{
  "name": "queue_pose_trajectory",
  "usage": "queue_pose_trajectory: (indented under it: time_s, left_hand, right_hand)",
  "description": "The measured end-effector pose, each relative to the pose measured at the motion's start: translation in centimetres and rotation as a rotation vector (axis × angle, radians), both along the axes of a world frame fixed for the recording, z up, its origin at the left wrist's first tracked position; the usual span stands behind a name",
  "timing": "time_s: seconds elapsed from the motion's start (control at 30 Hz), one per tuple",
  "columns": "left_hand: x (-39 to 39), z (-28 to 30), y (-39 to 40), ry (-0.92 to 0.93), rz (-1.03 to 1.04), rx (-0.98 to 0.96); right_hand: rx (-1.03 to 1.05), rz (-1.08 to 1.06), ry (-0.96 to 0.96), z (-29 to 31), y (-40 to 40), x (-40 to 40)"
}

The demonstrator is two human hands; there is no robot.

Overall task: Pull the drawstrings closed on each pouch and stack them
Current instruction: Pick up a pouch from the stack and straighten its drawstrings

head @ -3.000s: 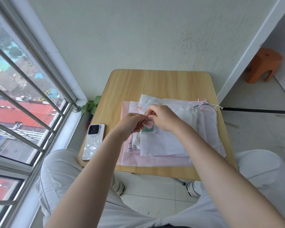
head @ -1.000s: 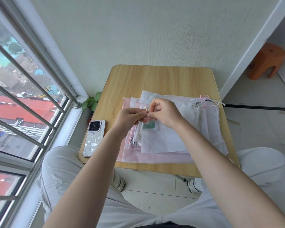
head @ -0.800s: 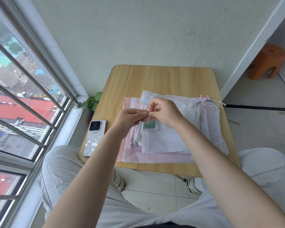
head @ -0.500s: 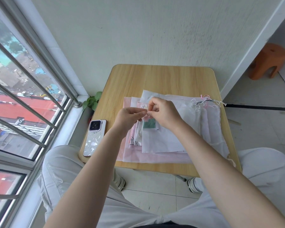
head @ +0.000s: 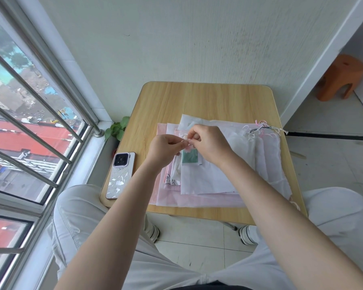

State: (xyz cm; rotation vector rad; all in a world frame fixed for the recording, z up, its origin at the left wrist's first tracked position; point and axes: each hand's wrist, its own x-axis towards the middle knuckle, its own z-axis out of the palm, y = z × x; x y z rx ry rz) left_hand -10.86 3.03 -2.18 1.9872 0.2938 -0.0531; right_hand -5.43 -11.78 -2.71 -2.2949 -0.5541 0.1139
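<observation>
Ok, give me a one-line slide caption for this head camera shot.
Both hands, left and right, pinch a small pouch's drawstring above flat pouches on a wooden table, phone alongside.

Small wooden table point(head: 205, 101), light woodgrain top, rounded corners, set against a pale wall. On it: a smartphone point(head: 120, 175) in a white patterned case, face down, camera end toward the wall, near the left edge; a layered pile of flat fabric pouches point(head: 208, 181), pink at the bottom and white above, covering the near right part, its drawstring ends point(head: 262, 128) bunched at the right.
</observation>
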Motion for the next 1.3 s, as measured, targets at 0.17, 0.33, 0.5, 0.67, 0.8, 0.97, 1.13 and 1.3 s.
queue_pose_trajectory:
  time_s: [0.17, 0.33, 0.5, 0.67, 0.8, 0.97, 1.13, 1.3]
  left_hand:
    - [0.0, -0.4, -0.5, -0.023, 0.063, -0.031]
    - [0.1, -0.7, -0.9, -0.038, 0.104, -0.048]
    - [0.1, -0.7, -0.8, -0.038, 0.083, -0.019]
    - [0.5, -0.8, -0.2, -0.016, 0.056, 0.106]
    - [0.8, -1.2, 0.0, -0.066, 0.058, 0.187]
    - [0.5, -2.0, -0.4, -0.145, 0.094, 0.176]
    - [0.1, -2.5, -0.5, -0.292, 0.125, 0.193]
    - [0.0, -2.5, -0.3, -0.367, 0.056, 0.314]
  right_hand:
    - [-0.052, -0.035, -0.047, 0.1, 0.3, -0.1]
    - [-0.113, -0.067, -0.079, 0.3, 0.5, -0.3]
    - [-0.197, -0.014, -0.116, 0.3, 0.4, -0.1]
    - [-0.235, 0.020, -0.138, 0.3, 0.3, 0.1]
    - [-0.171, 0.048, -0.037, 0.7, 0.1, 0.3]
    - [0.052, 0.045, 0.318, 1.4, -0.4, 0.3]
    - [0.222, 0.018, 0.577, 1.2, -0.8, 0.1]
    - [0.272, -0.010, 0.618, 1.4, -0.8, 0.1]
